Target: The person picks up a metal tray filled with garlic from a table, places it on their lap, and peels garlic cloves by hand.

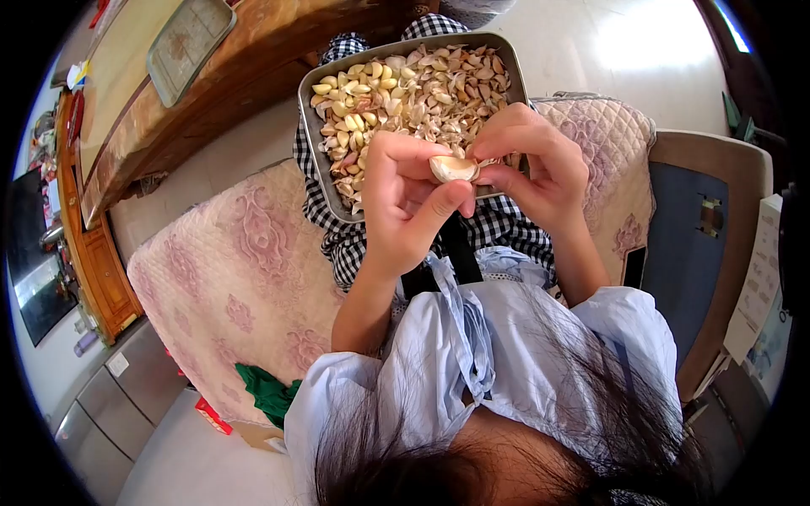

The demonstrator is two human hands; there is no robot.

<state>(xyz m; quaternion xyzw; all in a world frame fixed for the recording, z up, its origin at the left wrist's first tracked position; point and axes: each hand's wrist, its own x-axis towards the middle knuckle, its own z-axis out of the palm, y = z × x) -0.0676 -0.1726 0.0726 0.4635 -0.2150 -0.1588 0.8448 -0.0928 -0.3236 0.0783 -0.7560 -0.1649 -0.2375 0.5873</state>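
Between my two hands is a garlic clove (pixel 454 168) with pale, partly loosened skin. My left hand (pixel 408 196) pinches its left side between thumb and fingers. From the right, my right hand (pixel 533 164) has thumb and forefinger pressed together at the clove's right end, on a bit of skin. Just beyond both hands, a metal tray (pixel 314 135) rests on the lap. Peeled yellowish cloves (pixel 359 84) lie mostly at its left, and unpeeled cloves with loose skins (pixel 456 84) fill the rest.
A quilted floral seat cover (pixel 245 253) spreads on both sides of the lap. An empty-looking tray (pixel 190 51) sits on the wooden table (pixel 126 110) at upper left. A phone (pixel 634 266) and a grey-blue chair (pixel 688 244) are at the right; green cloth (pixel 268 395) lies lower left.
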